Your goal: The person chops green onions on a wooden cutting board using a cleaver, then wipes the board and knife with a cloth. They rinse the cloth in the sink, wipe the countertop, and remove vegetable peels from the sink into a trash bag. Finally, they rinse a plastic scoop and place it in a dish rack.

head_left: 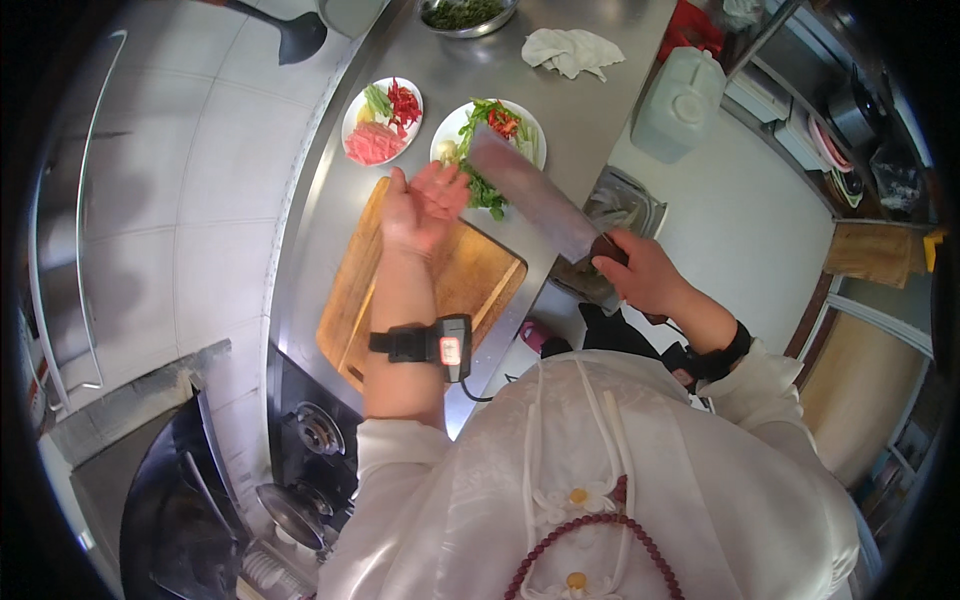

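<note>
My right hand (650,275) is wrapped round the dark handle of a cleaver (535,195). The broad blade points up and left, and its tip end covers part of a white plate (541,140) with chopped greens and red pepper pieces. Over the far end of a wooden cutting board (480,265), my left hand (428,205) is turned palm up, fingers stretched out and nothing in it. Beyond its fingertips are that plate and leafy green herbs (485,192). A smaller white plate (350,112) to the left carries pink sliced meat, dried red chillies and pale green pieces.
A metal bowl of dark greens (462,14) and a crumpled white cloth (572,52) are at the far end of the steel counter (400,45). A large plastic jug (680,105) stands right. Gas burners (318,430) and a black wok (180,510) are at lower left.
</note>
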Demonstrator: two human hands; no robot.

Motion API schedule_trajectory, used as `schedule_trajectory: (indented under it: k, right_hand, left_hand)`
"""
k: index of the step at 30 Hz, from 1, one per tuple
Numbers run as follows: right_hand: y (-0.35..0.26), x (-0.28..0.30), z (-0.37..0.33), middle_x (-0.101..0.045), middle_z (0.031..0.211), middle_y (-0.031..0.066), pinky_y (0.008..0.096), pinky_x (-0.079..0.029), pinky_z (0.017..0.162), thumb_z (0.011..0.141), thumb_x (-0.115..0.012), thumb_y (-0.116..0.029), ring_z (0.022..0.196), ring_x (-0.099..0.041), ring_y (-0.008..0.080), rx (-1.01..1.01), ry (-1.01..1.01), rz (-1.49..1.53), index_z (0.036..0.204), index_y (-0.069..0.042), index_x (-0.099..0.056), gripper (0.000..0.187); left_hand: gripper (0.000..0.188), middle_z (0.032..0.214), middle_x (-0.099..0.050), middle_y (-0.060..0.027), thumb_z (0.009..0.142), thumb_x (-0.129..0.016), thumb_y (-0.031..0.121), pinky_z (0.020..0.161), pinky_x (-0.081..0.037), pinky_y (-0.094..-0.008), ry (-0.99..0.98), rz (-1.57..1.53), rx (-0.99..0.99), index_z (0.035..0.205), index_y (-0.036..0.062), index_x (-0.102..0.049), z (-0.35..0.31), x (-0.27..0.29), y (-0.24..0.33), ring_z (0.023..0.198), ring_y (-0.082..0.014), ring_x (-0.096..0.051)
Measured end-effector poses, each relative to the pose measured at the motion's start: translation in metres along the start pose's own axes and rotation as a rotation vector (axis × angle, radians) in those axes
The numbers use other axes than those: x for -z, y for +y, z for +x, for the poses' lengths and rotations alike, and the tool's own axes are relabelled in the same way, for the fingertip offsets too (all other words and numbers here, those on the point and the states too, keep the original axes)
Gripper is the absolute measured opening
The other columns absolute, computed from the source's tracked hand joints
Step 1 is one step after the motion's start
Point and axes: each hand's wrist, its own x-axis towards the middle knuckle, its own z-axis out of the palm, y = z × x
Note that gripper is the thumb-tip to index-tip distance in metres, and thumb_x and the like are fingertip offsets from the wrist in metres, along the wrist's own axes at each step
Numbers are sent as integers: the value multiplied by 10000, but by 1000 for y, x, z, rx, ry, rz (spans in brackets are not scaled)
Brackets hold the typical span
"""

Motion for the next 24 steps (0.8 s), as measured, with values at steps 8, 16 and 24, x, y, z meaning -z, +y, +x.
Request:
schedule_trajectory:
  k: [8,16,24]
  right_hand:
    - [-5,3,-14,-483,582,13,221,-344,404,889,-510,-112,435,-426,71,-83,39,263,949,-20,-519,110]
    - [-26,-40,-13,-481,599,-2,222,-358,402,861,-546,-90,438,-435,63,-50,-214,146,954,0,-506,135]
    - [-39,-83,-20,-481,606,-15,215,-379,401,856,-572,-117,448,-450,54,-38,-354,2,966,-26,-520,152]
  left_hand:
    - [82,733,-591,-16,835,-597,109,490,-451,-229,352,678,-253,863,32,-596,-85,177,49,600,-99,-544]
    - [162,718,-626,-89,686,-699,144,676,-475,-357,601,1579,-333,807,65,-625,-100,267,-22,700,-280,-595]
    - [121,891,-591,-151,708,-636,122,759,-466,-400,689,1571,-456,803,55,-599,-134,277,-47,861,-331,-571]
